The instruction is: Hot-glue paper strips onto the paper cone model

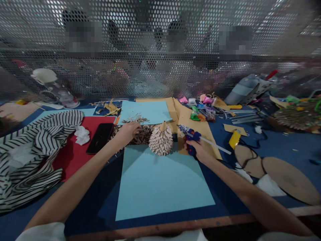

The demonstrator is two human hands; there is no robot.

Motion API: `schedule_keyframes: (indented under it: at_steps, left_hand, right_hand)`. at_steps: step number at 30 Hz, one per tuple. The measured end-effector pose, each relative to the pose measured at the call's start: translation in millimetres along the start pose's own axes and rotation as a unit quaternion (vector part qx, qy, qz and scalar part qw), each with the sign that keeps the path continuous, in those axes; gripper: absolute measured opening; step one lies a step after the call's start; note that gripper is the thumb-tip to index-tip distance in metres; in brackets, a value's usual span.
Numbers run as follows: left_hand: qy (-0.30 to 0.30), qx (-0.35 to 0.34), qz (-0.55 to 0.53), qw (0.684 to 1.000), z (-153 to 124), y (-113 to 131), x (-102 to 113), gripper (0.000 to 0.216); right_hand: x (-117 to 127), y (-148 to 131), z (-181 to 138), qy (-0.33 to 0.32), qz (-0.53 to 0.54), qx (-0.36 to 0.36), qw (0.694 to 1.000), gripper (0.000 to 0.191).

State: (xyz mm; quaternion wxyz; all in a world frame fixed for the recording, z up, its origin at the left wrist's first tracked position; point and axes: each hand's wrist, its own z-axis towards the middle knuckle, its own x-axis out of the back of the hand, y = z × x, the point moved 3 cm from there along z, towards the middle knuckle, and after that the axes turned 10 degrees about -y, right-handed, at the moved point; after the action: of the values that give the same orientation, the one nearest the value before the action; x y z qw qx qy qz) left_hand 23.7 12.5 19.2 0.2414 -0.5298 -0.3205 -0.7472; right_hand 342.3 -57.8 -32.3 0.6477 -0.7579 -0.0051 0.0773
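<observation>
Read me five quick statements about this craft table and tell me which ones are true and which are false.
1. The right hand grips a blue glue gun. True.
2. The left hand rests on the black phone. False: it is on the pile of paper scraps; the phone lies beside it on the red sheet.
3. The scaled paper cone stands upright at the far edge of the light blue sheet. True.
4. The striped cloth is on the right side of the table. False: the striped cloth lies on the left.
5. A hand is holding the cone. False: neither hand touches it.
</observation>
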Motion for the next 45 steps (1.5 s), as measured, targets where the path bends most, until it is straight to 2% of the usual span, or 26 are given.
schedule_keyframes:
  at_steps: [10,20,26,45]
  left_hand:
    - [0.036,0.084,-0.097,0.991,0,12,8,0.013]
    - [0.037,0.081,-0.151,0.985,2,30,9,0.016]
    - [0.06,0.104,-0.168,0.978,-1,27,3,0.016]
    - [0.123,0.096,-0.166,0.974,-1,24,-3,0.019]
  right_hand:
    - [1,1,-1,-0.005,0.002,-0.004,1.0,0.018]
    - [1,2,0,-0.008,0.003,0.004,1.0,0.018]
    - [-1,-2,-2,-0.003,-0.004,0.0,1.0,0.018]
    - [1,1,1,-0.006,-0.013,0.007,1.0,0.017]
